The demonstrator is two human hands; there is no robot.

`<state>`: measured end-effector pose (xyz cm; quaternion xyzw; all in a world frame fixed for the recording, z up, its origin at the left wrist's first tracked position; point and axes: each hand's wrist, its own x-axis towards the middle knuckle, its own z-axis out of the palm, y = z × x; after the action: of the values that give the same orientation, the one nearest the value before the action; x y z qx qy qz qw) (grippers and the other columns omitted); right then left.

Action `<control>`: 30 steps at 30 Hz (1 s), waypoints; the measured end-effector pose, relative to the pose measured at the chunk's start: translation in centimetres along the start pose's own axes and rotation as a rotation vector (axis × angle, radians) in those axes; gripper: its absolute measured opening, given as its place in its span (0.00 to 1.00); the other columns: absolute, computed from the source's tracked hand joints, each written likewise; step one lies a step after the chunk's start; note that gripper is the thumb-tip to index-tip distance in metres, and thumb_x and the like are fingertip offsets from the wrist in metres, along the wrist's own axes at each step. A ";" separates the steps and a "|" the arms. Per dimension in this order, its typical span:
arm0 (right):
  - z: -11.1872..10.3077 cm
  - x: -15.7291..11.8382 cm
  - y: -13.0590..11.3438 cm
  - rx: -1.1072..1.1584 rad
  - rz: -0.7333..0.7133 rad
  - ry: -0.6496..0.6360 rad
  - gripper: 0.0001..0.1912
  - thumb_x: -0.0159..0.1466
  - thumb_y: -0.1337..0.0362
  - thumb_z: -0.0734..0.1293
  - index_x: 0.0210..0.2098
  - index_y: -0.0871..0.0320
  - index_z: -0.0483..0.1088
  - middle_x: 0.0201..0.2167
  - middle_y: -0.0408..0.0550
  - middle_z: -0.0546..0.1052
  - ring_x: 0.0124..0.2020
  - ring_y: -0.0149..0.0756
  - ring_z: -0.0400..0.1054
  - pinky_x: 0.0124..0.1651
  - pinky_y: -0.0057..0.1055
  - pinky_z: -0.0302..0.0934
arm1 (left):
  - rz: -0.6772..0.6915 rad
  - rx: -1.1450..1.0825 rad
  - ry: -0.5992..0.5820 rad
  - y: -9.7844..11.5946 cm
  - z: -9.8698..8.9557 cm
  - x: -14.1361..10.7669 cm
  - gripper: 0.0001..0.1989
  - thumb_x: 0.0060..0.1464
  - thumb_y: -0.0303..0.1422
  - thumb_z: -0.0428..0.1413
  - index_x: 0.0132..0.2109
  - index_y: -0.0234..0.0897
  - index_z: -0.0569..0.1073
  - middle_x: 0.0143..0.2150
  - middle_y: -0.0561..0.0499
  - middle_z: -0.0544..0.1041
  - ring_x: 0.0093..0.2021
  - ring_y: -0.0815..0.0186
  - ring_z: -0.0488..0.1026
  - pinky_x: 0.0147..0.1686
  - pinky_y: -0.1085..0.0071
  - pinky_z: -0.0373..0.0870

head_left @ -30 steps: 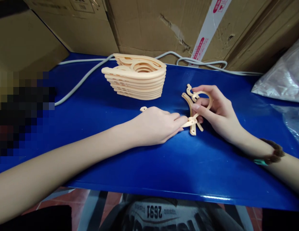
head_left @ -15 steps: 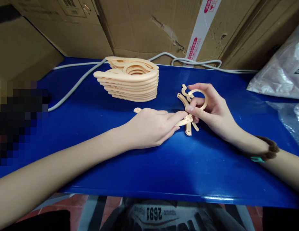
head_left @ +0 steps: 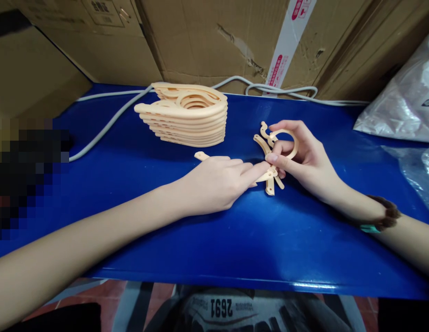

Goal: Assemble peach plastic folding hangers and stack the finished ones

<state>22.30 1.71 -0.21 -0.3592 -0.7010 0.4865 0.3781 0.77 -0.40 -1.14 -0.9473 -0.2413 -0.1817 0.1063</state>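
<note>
My right hand [head_left: 304, 152] pinches a beige plastic folding hanger by its central part, beneath the curved hook [head_left: 294, 144]. Slim arm pieces [head_left: 261, 142] with holes in their ends fan out around the fingers. My left hand [head_left: 219, 182], palm down, is closed over another beige hanger arm [head_left: 201, 156]; one end shows behind the knuckles, and its other end meets the joint [head_left: 271, 174] by my right fingertips. The left palm and most of that arm are hidden. Behind my left hand stands a neat stack of folded beige hangers [head_left: 186, 117].
The blue table [head_left: 269, 244] is backed by cardboard boxes [head_left: 207, 41]. A pale cable [head_left: 114, 124] runs along the back and left. Clear plastic bags [head_left: 404, 101] lie at the right. A blurred dark patch [head_left: 27, 175] covers the left edge.
My left hand has shifted slightly right, and its fingers have curled in more. The hanger arm under it has turned a little. My right hand stays almost still.
</note>
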 end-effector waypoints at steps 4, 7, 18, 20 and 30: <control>-0.1 0.0 0.0 0.033 0.001 0.022 0.23 0.61 0.63 0.72 0.51 0.50 0.59 0.25 0.35 0.69 0.20 0.26 0.63 0.21 0.27 0.63 | -0.027 0.032 0.042 -0.1 0.2 -0.1 0.15 0.66 0.29 0.47 0.56 0.25 0.66 0.36 0.48 0.79 0.32 0.64 0.76 0.30 0.68 0.66; -0.3 0.0 0.1 0.065 0.020 0.015 0.24 0.60 0.63 0.72 0.52 0.49 0.59 0.26 0.35 0.70 0.21 0.26 0.63 0.21 0.27 0.63 | -0.018 0.051 0.063 -0.1 0.3 -0.1 0.15 0.67 0.29 0.46 0.57 0.25 0.66 0.35 0.49 0.78 0.33 0.65 0.76 0.31 0.69 0.67; -0.6 0.1 0.4 0.135 0.068 -0.054 0.24 0.61 0.62 0.72 0.53 0.50 0.60 0.25 0.36 0.68 0.21 0.27 0.63 0.22 0.27 0.62 | 0.030 0.044 0.091 -0.2 0.2 -0.1 0.16 0.67 0.31 0.48 0.57 0.26 0.66 0.32 0.52 0.75 0.31 0.65 0.73 0.28 0.68 0.64; -0.5 0.1 0.4 0.133 0.077 -0.058 0.24 0.61 0.63 0.72 0.53 0.51 0.60 0.25 0.36 0.69 0.21 0.27 0.63 0.22 0.27 0.62 | 0.042 0.045 0.081 -0.2 0.2 -0.2 0.15 0.68 0.32 0.47 0.56 0.27 0.67 0.33 0.52 0.76 0.31 0.65 0.73 0.28 0.67 0.64; -0.4 0.0 0.0 0.107 0.078 -0.094 0.22 0.62 0.64 0.70 0.52 0.51 0.59 0.25 0.36 0.69 0.20 0.28 0.63 0.22 0.28 0.62 | 0.054 0.062 0.031 -0.1 0.3 -0.1 0.13 0.66 0.27 0.47 0.55 0.30 0.68 0.38 0.51 0.79 0.33 0.66 0.74 0.30 0.68 0.63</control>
<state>22.65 1.91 -0.11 -0.3423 -0.6765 0.5539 0.3439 0.69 -0.29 -1.44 -0.9468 -0.2196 -0.1859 0.1440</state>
